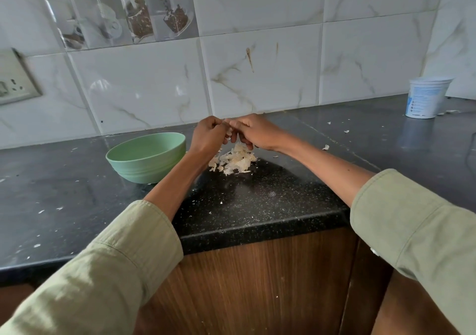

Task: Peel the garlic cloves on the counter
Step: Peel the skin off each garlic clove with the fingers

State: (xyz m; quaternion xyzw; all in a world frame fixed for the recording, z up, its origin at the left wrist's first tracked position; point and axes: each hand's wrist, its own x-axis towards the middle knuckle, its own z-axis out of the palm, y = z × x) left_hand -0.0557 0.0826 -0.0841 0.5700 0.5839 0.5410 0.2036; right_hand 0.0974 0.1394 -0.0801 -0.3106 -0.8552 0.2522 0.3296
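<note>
My left hand (209, 135) and my right hand (253, 131) meet above the black counter, fingertips together. Between them they pinch a small pale garlic clove (228, 130), mostly hidden by the fingers. Directly below the hands lies a heap of white garlic skins and pieces (235, 161) on the counter. A light green bowl (146, 157) stands just left of my left wrist; its inside is not visible from here.
A white plastic tub (426, 97) stands at the far right by the tiled wall, with scraps of skin beside it. Loose skin flakes (326, 147) dot the speckled counter (257, 200). A wall socket (13, 82) sits at the left. The counter's front edge runs above wooden cabinets.
</note>
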